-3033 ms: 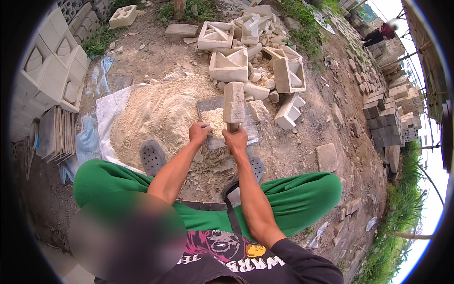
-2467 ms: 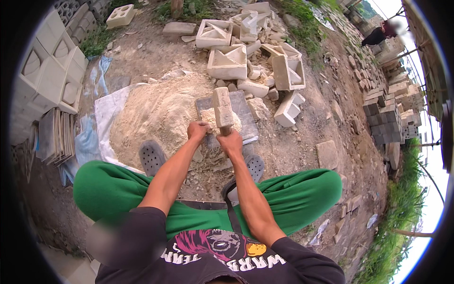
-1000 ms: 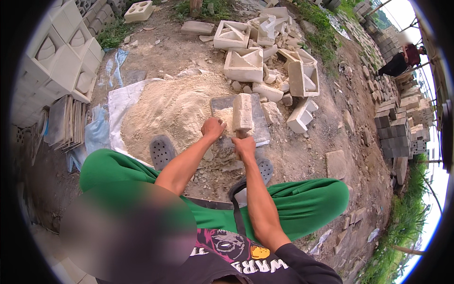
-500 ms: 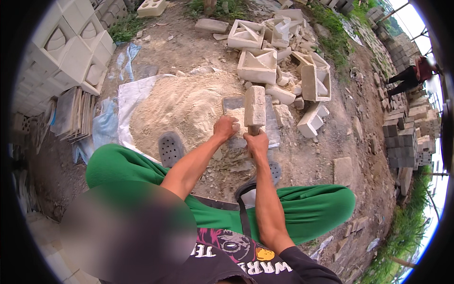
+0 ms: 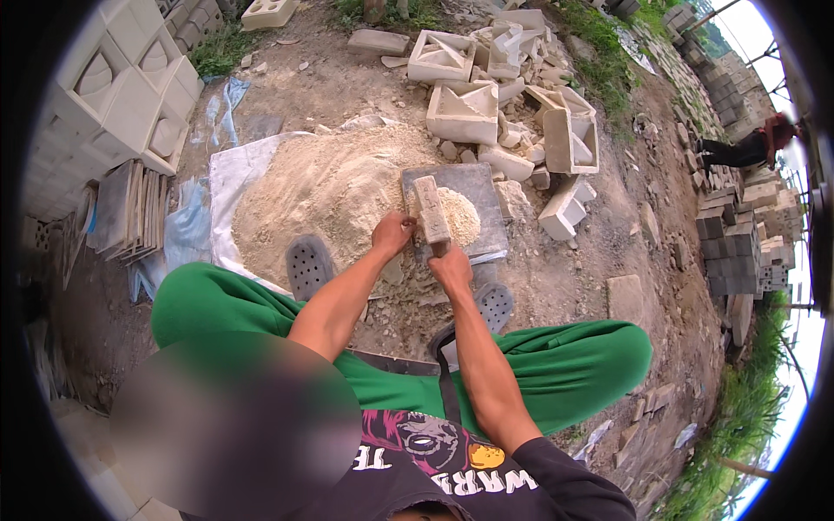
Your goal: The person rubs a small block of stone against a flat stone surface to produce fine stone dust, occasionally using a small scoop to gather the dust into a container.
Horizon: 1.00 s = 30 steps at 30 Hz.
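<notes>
In the head view, the right hand point(image 5: 452, 267) is clenched round the short handle of a block-headed mallet point(image 5: 431, 210), just right of the frame's centre. The left hand point(image 5: 393, 233), with its fingers curled in, sits close to the left of the mallet's head, by the left edge of a dark flat slab point(image 5: 479, 182); whether it pinches anything cannot be told.

The mallet's head lies up the frame from the right hand and up and to the right of the left one. Its long side runs up the frame, the far end leaning left. The pale crushed heap point(image 5: 460, 215) on the slab lies just right of the head, above the right hand, which is the nearer of the two. Whether the mallet touches the slab cannot be made out from above.

Left of the slab, a broad mound of pale powder point(image 5: 321, 191) spreads over a white sheet point(image 5: 223, 187). Broken cream-coloured blocks point(image 5: 463, 113) are heaped at upper centre-right, well apart from the hands.
</notes>
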### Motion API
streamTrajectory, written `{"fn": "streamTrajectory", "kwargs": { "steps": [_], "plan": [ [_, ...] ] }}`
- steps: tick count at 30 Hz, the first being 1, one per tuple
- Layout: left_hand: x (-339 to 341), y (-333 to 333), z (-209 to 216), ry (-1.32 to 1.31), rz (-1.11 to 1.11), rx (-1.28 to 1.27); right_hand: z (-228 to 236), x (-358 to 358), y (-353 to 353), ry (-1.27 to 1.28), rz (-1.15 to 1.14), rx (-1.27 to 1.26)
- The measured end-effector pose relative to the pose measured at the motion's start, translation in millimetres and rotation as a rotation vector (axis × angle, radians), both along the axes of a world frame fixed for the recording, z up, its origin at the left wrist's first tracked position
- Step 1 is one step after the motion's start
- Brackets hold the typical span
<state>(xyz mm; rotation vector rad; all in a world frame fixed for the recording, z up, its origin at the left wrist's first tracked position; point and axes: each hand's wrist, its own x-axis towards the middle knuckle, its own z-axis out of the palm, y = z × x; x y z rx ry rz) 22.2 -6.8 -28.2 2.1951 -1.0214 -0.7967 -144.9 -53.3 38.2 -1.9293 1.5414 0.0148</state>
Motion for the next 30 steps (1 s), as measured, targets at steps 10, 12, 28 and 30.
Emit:
{"fn": "streamTrajectory", "kwargs": {
  "steps": [10,12,28,30],
  "plan": [
    [-9,-1,8,-0.014,0.026,-0.012,59,16,-22,-0.414,-0.132,-0.293],
    [-8,-1,5,-0.048,0.022,-0.025,44,14,-21,-0.424,-0.117,-0.249],
    [-11,1,0,-0.06,0.004,-0.098,37,10,-22,-0.364,-0.168,-0.191],
    [-11,0,0,-0.066,-0.016,-0.091,43,12,-23,-0.359,-0.18,-0.203]
  ]
}}
